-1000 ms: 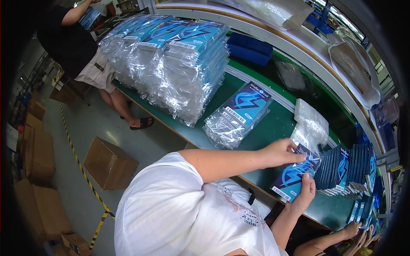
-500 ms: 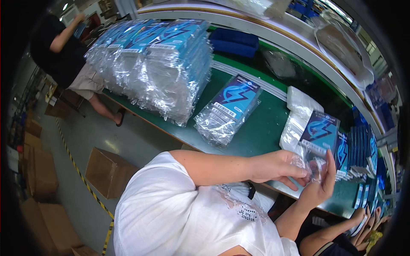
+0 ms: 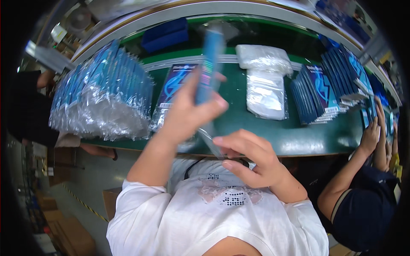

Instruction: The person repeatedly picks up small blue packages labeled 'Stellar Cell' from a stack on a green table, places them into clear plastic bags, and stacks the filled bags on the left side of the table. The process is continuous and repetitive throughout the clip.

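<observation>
My left hand is closed round a slim blue box, held upright and edge-on above the table and blurred by motion. A clear plastic bag covers it, and its loose end hangs below toward my right hand. The curled thumb and fingers of that hand are at the bag's end. Behind my left forearm, bagged boxes with a lightning-bolt print lie on the green table. A stack of flat clear bags is farther right.
Many bagged blue boxes stand in a row at the left. Unbagged boxes stand at the right, near a co-worker's hands. A blue bin sits at the back under a shelf edge. Another person is at far left.
My view has turned to the right. Both hands were together by the box stacks; now the left has lifted a bagged box up and leftward, while the right is lower at the bag's end.
</observation>
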`<state>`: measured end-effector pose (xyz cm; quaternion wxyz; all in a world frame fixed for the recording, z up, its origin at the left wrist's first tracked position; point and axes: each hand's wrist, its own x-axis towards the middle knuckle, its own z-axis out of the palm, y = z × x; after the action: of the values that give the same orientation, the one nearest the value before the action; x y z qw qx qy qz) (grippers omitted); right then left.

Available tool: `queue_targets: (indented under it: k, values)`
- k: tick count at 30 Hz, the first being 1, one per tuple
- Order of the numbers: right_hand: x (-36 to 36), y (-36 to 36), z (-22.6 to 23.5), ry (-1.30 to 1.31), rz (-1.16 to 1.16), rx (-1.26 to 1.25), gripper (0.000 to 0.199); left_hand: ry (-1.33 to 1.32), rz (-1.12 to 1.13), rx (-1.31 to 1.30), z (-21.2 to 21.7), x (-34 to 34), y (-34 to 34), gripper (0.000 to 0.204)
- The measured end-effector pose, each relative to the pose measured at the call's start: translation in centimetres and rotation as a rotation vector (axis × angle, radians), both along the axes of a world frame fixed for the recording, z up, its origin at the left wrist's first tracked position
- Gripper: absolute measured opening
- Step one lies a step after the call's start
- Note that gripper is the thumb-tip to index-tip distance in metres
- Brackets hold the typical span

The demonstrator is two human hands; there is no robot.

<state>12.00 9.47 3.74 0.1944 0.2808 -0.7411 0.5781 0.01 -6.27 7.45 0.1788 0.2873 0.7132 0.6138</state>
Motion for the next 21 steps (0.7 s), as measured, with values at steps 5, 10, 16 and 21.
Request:
queue_targets:
  k: [5,10,16,21]
  values:
    - [-0.5,0.6,-0.9,-0.291,-0.082,-0.053,0.036,0.748,0.507,-0.639,-0.3,-3.3,-2.8,0.090]
    - [-2.4,-0.1,-2.4,-0.546,-0.082,-0.109,0.033,0.421,0.409,-0.930,-1.7,-2.5,-3.5,0.101]
    - [-8.4,-3.3,-5.7,-0.543,-0.434,-0.209,0.076,-0.093,0.459,-0.412,-5.4,-8.9,-7.3,0.093]
    - [-14.3,-7.7,-7.1,-0.596,-0.432,-0.339,0.094,-0.544,0.349,-0.023,-5.3,-7.9,-5.5,0.036]
